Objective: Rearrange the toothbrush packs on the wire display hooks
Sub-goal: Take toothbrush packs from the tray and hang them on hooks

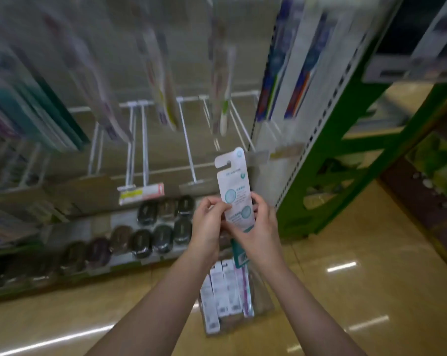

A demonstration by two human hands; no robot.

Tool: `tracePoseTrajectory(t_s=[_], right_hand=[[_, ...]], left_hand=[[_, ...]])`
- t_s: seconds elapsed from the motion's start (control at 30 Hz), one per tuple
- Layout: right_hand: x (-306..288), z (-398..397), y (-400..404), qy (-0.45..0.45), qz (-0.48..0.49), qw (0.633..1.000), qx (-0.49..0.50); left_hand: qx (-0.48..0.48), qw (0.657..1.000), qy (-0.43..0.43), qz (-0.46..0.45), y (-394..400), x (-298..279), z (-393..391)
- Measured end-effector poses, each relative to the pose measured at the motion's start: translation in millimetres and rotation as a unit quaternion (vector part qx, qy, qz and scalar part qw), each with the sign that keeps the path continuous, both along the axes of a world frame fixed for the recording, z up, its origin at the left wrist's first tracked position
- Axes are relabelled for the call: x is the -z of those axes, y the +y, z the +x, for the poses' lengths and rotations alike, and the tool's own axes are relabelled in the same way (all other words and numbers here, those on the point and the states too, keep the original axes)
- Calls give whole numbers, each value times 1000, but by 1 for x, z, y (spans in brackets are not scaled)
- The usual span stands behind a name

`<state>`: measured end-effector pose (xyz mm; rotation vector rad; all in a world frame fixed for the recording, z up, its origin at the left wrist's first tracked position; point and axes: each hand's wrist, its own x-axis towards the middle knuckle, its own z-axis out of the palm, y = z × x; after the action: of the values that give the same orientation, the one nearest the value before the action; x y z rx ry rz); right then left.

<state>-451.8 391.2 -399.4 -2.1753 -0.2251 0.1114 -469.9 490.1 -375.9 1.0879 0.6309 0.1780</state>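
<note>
Both hands hold one toothbrush pack up in front of the wire hooks. The left hand pinches the pack's left edge between thumb and curled fingers. The right hand wraps round its lower right side, thumb lying across the front. The pack stands nearly straight up, long way up and down, leaning a little to the left at the top. Its hanging hole is at the top end, well above the fingers, and its barcode end pokes out below the right hand. The bare hooks are above and to the left of the fingers, not touching the pack. I think the hole could miss the hook tip, because the hands grip low and the top end is free to wobble. The card could also bend there. If the pinch slips, the pack may drop onto the other packs in the basket on the floor, straight below the hands. The packs already hanging above are blurry, so a bump could knock one off too.
</note>
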Motion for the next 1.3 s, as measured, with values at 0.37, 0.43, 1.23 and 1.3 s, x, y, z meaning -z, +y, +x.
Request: tracePoseTrajectory(t_s=[0.37,0.43,1.23,1.3], right_hand=[[-175,23,9,-64,106,991,-59],[-198,22,13,-75,119,987,-79],[-351,-9,68,-300,261,910,-116],[-357,-18,76,-330,256,902,-110]], left_hand=[[-65,994,-93,10,29,-168,-4],[-71,992,-102,21,34,-187,-6],[-88,921,-306,224,34,-335,-24],[-83,922,-318,203,40,-344,-26]])
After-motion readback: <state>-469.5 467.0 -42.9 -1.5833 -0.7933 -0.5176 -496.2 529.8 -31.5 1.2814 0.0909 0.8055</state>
